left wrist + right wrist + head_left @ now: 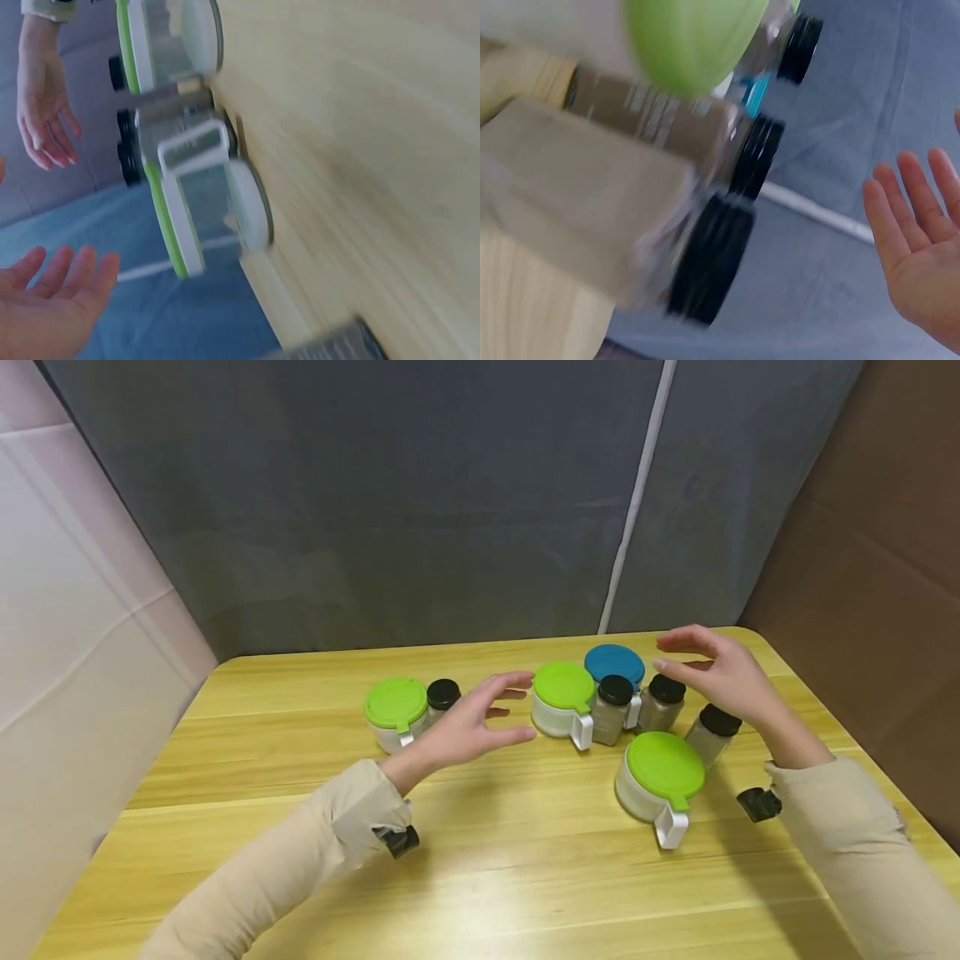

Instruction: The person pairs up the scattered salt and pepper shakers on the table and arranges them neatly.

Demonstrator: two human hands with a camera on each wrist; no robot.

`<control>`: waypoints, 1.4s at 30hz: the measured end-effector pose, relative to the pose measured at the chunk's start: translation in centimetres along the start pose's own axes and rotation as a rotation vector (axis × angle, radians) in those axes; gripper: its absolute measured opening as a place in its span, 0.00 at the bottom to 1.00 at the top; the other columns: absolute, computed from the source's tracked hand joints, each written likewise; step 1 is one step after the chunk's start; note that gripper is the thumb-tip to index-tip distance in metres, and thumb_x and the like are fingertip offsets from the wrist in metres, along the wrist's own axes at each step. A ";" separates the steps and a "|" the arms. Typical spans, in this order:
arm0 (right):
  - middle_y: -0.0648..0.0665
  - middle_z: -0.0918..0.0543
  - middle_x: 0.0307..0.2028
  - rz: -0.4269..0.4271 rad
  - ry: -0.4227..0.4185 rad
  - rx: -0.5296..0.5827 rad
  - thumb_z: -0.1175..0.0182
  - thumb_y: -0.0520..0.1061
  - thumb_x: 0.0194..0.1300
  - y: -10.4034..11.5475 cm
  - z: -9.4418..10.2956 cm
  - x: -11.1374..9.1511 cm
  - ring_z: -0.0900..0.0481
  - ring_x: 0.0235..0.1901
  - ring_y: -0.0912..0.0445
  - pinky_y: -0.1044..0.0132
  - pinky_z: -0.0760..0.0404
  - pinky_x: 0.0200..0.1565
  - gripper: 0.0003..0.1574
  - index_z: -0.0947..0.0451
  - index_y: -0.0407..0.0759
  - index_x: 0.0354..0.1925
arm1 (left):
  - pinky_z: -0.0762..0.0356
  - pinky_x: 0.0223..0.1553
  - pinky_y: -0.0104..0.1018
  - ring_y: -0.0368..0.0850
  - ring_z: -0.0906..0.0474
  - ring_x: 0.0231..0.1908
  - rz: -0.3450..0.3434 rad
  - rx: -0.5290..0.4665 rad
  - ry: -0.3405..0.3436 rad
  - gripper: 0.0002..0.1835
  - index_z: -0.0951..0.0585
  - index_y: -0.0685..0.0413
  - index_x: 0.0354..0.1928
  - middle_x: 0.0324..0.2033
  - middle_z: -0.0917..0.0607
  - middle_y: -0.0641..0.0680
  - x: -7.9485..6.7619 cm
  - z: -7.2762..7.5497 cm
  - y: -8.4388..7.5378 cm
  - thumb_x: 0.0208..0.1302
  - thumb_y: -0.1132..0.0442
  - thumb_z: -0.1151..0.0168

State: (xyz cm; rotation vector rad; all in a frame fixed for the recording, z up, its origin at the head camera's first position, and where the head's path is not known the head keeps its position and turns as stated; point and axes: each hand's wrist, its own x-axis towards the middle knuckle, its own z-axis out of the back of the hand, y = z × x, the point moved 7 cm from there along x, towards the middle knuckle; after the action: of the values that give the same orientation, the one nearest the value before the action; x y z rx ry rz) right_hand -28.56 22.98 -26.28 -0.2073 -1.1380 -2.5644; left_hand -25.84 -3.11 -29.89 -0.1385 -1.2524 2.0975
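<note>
My left hand [480,727] hovers above the table with fingers extended and holds nothing. Just past its fingertips stands a green-lidded seasoning jar [564,685] with a white handle. A second green-lidded jar [396,703] and a black-capped bottle [444,695] are partly behind the left hand. Also empty, my right hand [720,675] is raised with spread fingers over a black-capped spice bottle [663,703]. Below it are another black-capped bottle [712,735] and a green-lidded jar [663,768]. In the right wrist view, brownish contents show through a square bottle [592,202].
A blue-lidded jar [613,664] sits at the back, behind a clear black-capped bottle [609,718]. The wooden table [480,893] meets a grey curtain [375,527] at its far edge. A brown panel [885,593] borders the right side, a white one [82,610] the left.
</note>
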 end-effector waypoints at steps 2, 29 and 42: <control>0.41 0.28 0.49 -0.008 -0.005 -0.001 0.41 0.46 0.58 -0.8 0.6 -0.5 0.30 0.49 0.49 0.69 0.28 0.45 0.24 0.31 0.37 0.52 | 0.36 0.52 0.36 0.43 0.37 0.55 0.001 0.000 0.024 0.35 0.40 0.56 0.62 0.58 0.35 0.54 0.2 -1.1 -0.2 0.53 0.58 0.36; 0.61 0.30 0.50 -0.078 0.142 0.272 0.50 0.39 0.64 -11.3 1.5 -7.1 0.34 0.49 0.70 0.80 0.35 0.44 0.24 0.38 0.38 0.59 | 0.42 0.54 0.30 0.42 0.41 0.57 -0.010 0.124 0.230 0.45 0.46 0.55 0.65 0.60 0.40 0.54 2.9 -11.7 -1.5 0.48 0.50 0.33; 0.56 0.28 0.49 -0.048 0.226 0.550 0.53 0.31 0.63 -12.3 0.3 -7.3 0.29 0.46 0.64 0.76 0.31 0.44 0.26 0.38 0.42 0.59 | 0.43 0.55 0.31 0.43 0.43 0.58 0.025 0.182 0.226 0.50 0.49 0.56 0.66 0.62 0.44 0.56 4.7 -14.2 -0.6 0.44 0.51 0.30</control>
State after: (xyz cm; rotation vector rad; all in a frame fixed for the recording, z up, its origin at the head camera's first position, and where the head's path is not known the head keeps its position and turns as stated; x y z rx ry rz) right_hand -26.03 32.70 -36.53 0.2367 -1.7022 -2.1353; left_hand -23.22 10.40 -35.84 -0.3019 -0.9277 2.1375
